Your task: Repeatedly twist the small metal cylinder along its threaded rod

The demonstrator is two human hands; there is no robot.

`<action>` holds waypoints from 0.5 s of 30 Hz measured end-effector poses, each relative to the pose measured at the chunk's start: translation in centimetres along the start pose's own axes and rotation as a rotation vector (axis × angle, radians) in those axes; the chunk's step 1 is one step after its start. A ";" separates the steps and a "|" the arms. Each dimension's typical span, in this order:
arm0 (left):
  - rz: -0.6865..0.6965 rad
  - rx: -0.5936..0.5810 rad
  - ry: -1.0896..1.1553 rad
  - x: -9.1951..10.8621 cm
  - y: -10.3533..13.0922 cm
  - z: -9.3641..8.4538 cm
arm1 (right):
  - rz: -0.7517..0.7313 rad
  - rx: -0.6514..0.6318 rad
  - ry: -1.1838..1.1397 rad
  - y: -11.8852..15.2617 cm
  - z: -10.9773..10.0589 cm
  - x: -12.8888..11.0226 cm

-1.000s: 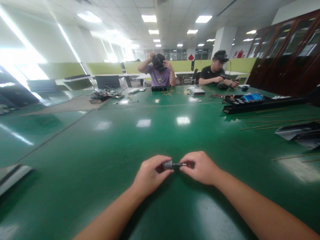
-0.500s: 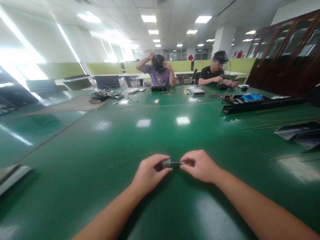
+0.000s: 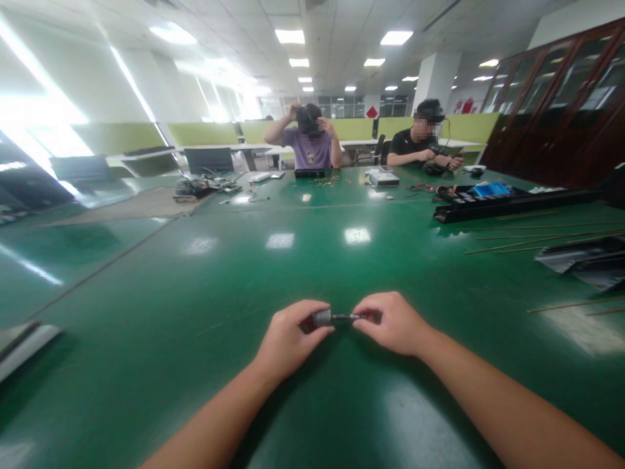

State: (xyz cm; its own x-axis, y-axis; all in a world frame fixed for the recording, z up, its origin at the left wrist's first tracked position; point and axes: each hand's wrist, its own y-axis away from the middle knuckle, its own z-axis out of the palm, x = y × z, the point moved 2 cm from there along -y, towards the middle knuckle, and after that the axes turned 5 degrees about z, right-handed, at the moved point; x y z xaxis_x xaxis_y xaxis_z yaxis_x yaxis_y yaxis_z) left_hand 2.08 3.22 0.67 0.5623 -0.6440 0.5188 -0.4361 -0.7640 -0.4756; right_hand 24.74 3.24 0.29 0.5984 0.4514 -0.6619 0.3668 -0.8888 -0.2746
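Low over the green table (image 3: 244, 273), my left hand (image 3: 291, 339) is closed around a short grey cylinder (image 3: 322, 318), thumb below and fingers above. From the cylinder's right end a thin dark metal rod (image 3: 342, 317) sticks out, lying level. My right hand (image 3: 390, 324) pinches the rod's far tip between thumb and fingers. A short stretch of rod shows between the two hands. Whether rod and cylinder are one piece or two fitted together, I cannot tell; the cylinder's left end is hidden in my palm.
Thin brass-coloured rods (image 3: 522, 246) and dark plastic bags (image 3: 581, 257) lie at the right. Behind them sits a long black tray (image 3: 488, 210). Two people sit across the table, near scattered small yellowish pieces (image 3: 325, 182) and a white box (image 3: 384, 178). Electronic parts (image 3: 195, 187) are piled at the back left.
My left hand has shifted very slightly left with the cylinder, and a little more of the rod shows. My right hand stays almost still, still pinching the rod.
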 end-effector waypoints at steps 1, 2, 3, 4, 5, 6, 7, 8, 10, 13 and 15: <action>0.002 0.002 0.000 0.0 0.0 0.0 | 0.000 0.000 0.000 0.0 0.0 0.0; 0.004 0.004 -0.001 0.0 0.0 0.0 | 0.000 -0.001 0.000 0.0 0.0 0.0; 0.006 0.007 -0.001 -0.1 0.0 0.0 | 0.000 -0.002 -0.001 0.0 0.0 0.0; 0.007 0.009 -0.002 -0.1 0.0 0.0 | -0.001 -0.003 -0.002 0.0 -0.1 0.0; 0.007 0.013 -0.001 -0.1 0.0 0.0 | 0.000 -0.001 -0.002 0.0 -0.1 0.1; 0.007 0.014 0.000 -0.1 0.0 0.0 | 0.000 -0.001 -0.002 0.0 -0.1 0.1; 0.005 0.014 0.002 -0.1 -0.1 0.0 | 0.000 0.000 -0.003 0.0 -0.1 0.1; 0.003 0.015 0.004 -0.1 -0.1 0.0 | 0.001 0.000 -0.003 0.0 -0.1 0.1; -0.003 0.015 0.008 -0.1 0.0 -0.1 | 0.002 0.003 -0.001 0.0 -0.1 0.1; -0.011 0.016 0.004 -0.1 0.0 -0.1 | 0.002 0.008 0.009 0.0 -0.1 0.1; -0.011 0.016 0.000 -0.1 0.0 -0.1 | 0.000 0.009 0.019 0.0 0.0 0.1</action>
State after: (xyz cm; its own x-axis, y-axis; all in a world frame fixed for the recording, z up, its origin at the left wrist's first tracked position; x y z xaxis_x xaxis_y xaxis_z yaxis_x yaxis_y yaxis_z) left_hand 1.93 3.35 0.71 0.5674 -0.6352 0.5240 -0.4183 -0.7705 -0.4811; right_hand 24.83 3.28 0.26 0.6115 0.4528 -0.6489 0.3602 -0.8895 -0.2813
